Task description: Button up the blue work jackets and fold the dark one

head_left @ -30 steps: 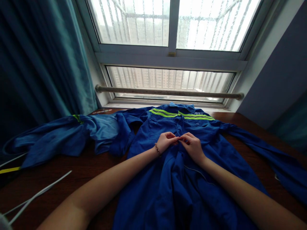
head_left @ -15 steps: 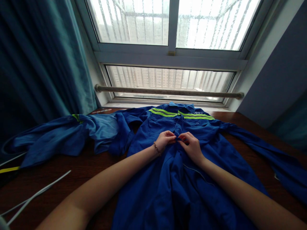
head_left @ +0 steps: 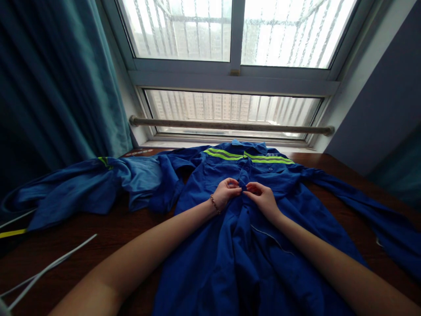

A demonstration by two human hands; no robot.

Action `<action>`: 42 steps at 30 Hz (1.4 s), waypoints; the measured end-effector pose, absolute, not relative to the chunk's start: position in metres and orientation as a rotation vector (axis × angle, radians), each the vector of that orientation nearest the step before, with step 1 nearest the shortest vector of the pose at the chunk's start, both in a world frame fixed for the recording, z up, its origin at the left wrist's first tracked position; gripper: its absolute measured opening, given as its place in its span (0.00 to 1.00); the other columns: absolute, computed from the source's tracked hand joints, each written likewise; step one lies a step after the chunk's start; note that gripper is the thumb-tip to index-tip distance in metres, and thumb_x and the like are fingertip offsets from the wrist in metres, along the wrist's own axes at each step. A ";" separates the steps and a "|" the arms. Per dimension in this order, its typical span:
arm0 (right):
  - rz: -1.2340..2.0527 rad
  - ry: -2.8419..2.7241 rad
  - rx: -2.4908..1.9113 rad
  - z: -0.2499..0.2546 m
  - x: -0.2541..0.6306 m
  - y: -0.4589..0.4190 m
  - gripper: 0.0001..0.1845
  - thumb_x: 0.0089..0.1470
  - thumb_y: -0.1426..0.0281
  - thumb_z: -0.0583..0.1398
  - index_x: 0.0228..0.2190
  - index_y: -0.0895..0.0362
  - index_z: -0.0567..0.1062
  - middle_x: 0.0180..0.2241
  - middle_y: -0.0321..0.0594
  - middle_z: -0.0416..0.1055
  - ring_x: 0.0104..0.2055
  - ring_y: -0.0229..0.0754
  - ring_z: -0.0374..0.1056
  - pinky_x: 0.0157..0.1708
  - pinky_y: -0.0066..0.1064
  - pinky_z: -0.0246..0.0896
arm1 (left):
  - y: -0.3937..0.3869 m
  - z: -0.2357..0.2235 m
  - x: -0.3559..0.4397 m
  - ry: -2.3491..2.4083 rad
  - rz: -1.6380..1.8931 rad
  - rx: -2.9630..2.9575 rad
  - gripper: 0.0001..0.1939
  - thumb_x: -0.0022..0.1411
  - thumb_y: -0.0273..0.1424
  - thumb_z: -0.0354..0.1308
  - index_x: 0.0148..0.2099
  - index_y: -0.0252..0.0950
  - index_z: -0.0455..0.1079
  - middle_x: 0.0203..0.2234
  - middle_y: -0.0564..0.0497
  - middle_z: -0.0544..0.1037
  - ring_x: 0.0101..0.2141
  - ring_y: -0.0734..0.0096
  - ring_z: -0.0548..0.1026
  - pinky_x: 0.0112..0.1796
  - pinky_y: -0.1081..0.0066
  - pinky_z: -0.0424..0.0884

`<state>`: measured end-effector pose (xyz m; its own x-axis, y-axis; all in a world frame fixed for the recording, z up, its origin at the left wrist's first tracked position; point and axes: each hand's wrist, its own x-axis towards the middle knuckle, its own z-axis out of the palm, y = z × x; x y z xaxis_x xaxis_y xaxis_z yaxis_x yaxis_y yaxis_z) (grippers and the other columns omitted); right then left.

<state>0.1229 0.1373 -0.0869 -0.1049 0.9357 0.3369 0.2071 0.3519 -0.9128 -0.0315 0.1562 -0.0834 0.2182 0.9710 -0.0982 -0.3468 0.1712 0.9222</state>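
Blue coveralls (head_left: 207,250) with yellow-green and grey reflective stripes across the chest lie spread in front of me, collar toward the window. At the middle of the front placket, my left hand (head_left: 226,192) pinches the cloth from the left side; a beaded bracelet is on its wrist. My right hand (head_left: 264,199) pinches the same fold from the right, its fingertips a little apart from the left ones. Cloth bunches up between both hands. Whether a button lies under the fingertips is too small to tell. One sleeve stretches out to the right.
The coveralls lie on a dark brown wooden table (head_left: 138,259). More blue cloth (head_left: 82,188) is bunched at the left. White cords (head_left: 52,266) and a yellow strip (head_left: 13,233) sit at the left edge. Behind are a metal rail (head_left: 230,126), a window and a teal curtain (head_left: 66,79).
The fingertips of my right hand have shifted slightly, and a bit more of the pinched placket shows between the hands. My left hand has barely moved.
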 end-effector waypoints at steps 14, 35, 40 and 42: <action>0.855 -1.815 -1.639 -0.060 0.149 0.143 0.14 0.28 0.67 0.67 0.21 0.59 0.71 0.17 0.32 0.64 0.21 0.36 0.59 0.20 0.26 0.49 | 0.182 -0.095 -0.036 0.883 0.996 1.639 0.19 0.50 0.29 0.59 0.45 0.33 0.61 0.36 0.44 0.75 0.40 0.67 0.73 0.42 0.69 0.66; 1.700 -0.962 -0.925 -0.064 0.188 0.120 0.15 0.32 0.72 0.68 0.25 0.58 0.70 0.25 0.36 0.72 0.24 0.37 0.69 0.27 0.25 0.64 | 0.183 -0.032 -0.079 1.136 0.519 1.582 0.23 0.41 0.29 0.64 0.41 0.31 0.64 0.24 0.53 0.70 0.23 0.77 0.68 0.24 0.76 0.64; 1.703 -0.984 -0.901 -0.069 0.190 0.122 0.15 0.33 0.70 0.68 0.26 0.59 0.71 0.25 0.36 0.72 0.25 0.36 0.68 0.28 0.25 0.64 | 0.184 -0.031 -0.088 0.727 0.768 1.176 0.18 0.41 0.27 0.65 0.35 0.32 0.62 0.28 0.53 0.70 0.27 0.80 0.70 0.31 0.78 0.65; 1.722 -0.975 -0.874 -0.069 0.190 0.123 0.14 0.34 0.69 0.68 0.27 0.59 0.71 0.26 0.36 0.72 0.26 0.36 0.68 0.30 0.25 0.64 | 0.188 -0.039 -0.089 0.710 0.748 1.217 0.15 0.42 0.27 0.64 0.31 0.32 0.62 0.28 0.53 0.70 0.28 0.79 0.70 0.32 0.77 0.65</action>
<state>0.1902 0.1227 -0.0686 -0.3039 0.9441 -0.1275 -0.3768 -0.2420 -0.8941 -0.0889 0.1882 -0.0390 0.5718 0.8166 -0.0784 -0.1213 0.1787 0.9764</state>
